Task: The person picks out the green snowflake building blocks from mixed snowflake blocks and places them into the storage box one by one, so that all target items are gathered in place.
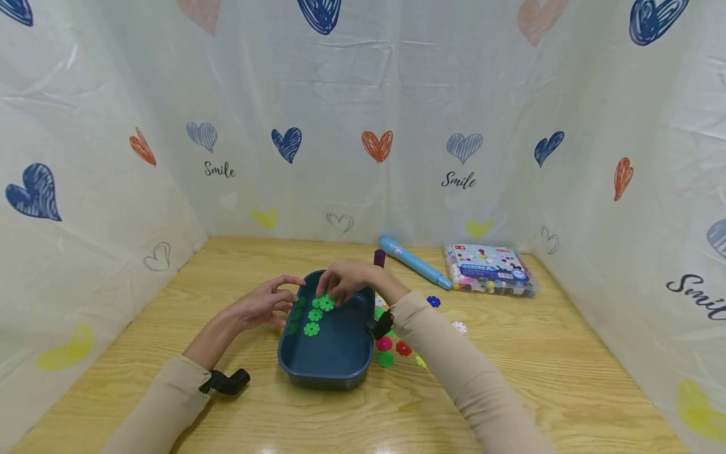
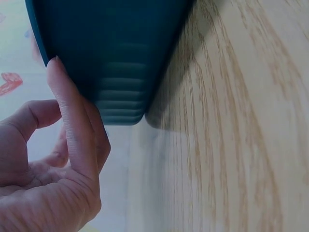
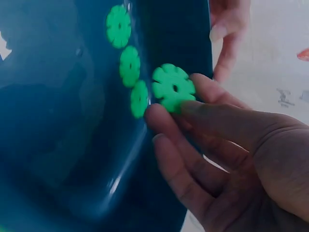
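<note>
A dark blue plastic bin (image 1: pixel 337 348) stands on the table between both hands. My right hand (image 1: pixel 350 279) reaches over its far part and pinches a green snowflake disc (image 3: pixel 174 88) between thumb and fingers. Three more green discs (image 3: pixel 130 66) lie in a row on the bin's floor along its left wall, beside the held one. On the left side my left hand (image 1: pixel 262 305) rests its fingertips against the bin's rim, its fingers loosely bent. The left wrist view shows one fingertip (image 2: pixel 56 65) right at the bin's edge.
Several loose discs in mixed colours, among them a red disc (image 1: pixel 403 348) and a blue disc (image 1: pixel 433 301), lie right of the bin, partly behind the right forearm. Behind them are a light blue tube (image 1: pixel 416 261), a purple cylinder (image 1: pixel 379 257) and a clear boxed set (image 1: pixel 489 270).
</note>
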Action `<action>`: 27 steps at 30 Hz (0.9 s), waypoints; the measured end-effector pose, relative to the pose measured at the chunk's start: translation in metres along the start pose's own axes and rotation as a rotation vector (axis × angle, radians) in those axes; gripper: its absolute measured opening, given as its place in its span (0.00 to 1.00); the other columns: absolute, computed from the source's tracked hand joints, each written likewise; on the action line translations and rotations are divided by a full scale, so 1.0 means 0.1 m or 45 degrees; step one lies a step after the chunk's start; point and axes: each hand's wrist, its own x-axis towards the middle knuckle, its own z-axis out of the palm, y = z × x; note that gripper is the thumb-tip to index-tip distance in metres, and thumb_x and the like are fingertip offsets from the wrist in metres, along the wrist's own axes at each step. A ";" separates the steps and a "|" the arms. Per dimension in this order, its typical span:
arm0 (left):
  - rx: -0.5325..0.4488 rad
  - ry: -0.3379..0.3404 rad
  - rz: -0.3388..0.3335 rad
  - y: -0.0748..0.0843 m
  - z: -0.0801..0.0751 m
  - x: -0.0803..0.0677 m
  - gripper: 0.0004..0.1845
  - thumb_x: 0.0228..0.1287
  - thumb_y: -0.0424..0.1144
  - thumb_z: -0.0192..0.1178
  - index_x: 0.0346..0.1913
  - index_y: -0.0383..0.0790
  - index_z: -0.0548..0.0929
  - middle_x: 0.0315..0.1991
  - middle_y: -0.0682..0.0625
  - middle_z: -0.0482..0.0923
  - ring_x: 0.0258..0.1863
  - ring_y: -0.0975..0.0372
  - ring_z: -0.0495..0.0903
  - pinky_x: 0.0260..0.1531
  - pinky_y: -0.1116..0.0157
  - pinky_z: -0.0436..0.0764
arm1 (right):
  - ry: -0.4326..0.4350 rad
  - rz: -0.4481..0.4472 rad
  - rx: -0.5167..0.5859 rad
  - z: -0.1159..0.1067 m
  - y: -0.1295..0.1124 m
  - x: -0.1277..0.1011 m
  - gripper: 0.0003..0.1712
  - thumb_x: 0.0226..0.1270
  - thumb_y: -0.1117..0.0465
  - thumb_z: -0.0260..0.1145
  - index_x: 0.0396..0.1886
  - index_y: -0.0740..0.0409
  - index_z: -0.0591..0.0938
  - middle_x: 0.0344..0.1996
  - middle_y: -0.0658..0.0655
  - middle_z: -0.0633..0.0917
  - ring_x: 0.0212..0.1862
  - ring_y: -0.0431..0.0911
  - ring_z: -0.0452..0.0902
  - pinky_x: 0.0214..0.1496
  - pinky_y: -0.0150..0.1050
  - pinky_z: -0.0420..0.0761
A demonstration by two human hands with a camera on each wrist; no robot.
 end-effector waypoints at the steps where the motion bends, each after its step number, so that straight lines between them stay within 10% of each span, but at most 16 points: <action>1: -0.002 -0.002 0.000 0.00 0.00 0.00 0.27 0.73 0.37 0.51 0.71 0.43 0.58 0.46 0.44 0.71 0.34 0.61 0.79 0.28 0.65 0.86 | -0.019 -0.002 0.005 0.02 -0.01 0.03 0.14 0.71 0.69 0.58 0.53 0.60 0.84 0.39 0.60 0.88 0.40 0.55 0.87 0.42 0.39 0.87; 27: -0.002 -0.025 -0.001 -0.01 -0.02 0.03 0.27 0.73 0.36 0.50 0.71 0.43 0.58 0.46 0.45 0.73 0.35 0.61 0.80 0.27 0.66 0.85 | -0.298 0.063 0.179 0.30 -0.21 0.27 0.12 0.67 0.71 0.63 0.48 0.67 0.84 0.38 0.59 0.88 0.36 0.44 0.86 0.46 0.37 0.86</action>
